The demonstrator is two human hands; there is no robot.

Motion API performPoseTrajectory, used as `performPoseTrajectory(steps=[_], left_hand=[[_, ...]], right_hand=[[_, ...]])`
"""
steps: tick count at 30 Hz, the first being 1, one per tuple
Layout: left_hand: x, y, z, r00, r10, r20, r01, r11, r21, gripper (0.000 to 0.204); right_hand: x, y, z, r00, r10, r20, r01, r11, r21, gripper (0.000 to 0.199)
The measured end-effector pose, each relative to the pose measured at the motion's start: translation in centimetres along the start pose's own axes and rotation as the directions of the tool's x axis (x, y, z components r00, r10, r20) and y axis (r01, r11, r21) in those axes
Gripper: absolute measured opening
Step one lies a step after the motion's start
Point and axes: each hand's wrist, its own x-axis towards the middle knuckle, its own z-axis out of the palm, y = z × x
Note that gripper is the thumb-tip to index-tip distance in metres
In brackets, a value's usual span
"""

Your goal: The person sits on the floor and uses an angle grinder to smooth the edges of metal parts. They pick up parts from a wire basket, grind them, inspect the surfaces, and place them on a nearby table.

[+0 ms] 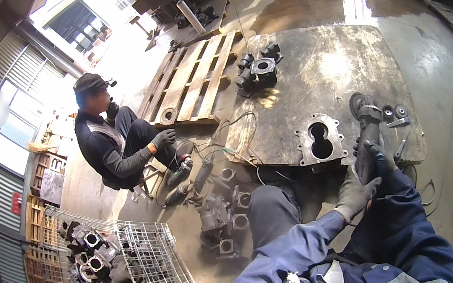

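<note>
- The dark grey angle grinder with a round disc at its head (365, 118) lay over the near right part of the large worn steel plate on the floor (333, 63), disc end away from the person, body running back toward the knees.
- The left hand in a grey work glove (354, 195) reached across, its fingers (363, 169) wrapped closed round the rear of the grinder body.
- The right hand in a dark glove (382, 160) sat just beside it — fingers curled on the same grip section.
- Judged handling: a rigid, moderately heavy tool, weight biased toward the disc head; the casing looked smooth, so a gloved two-hand hold on the barrel suited it. The disc and guard were not a place to hold.
- The grey cast metal housing plate with a figure-eight bore (320, 141) lay flat on the steel plate just left of the grinder — stiff and, in all likelihood, heavy; its outer edges offered the hold.
- Small round discs and a flat spanner (395, 113) lay just right of the grinder head.
</note>
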Motion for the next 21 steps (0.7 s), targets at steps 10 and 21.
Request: performPoseTrajectory(steps=[10, 21], left_hand=[[2.4, -1.6, -2.2, 0.837, 0.296, 0.461, 0.309, 0.441, -0.843, 0.036], [7.5, -1.8, -8.0, 0.794, 0.124, 0.596, -0.280, 0.944, 0.177, 0.051]], right_hand=[[-3.8, -2.3, 3.6, 0.983, 0.022, 0.182, -0.033, 0.998, 0.059, 0.059], [1.8, -8.0, -5.0, 0.944, -0.116, -0.310, -0.137, 0.714, -0.687, 0.080]])
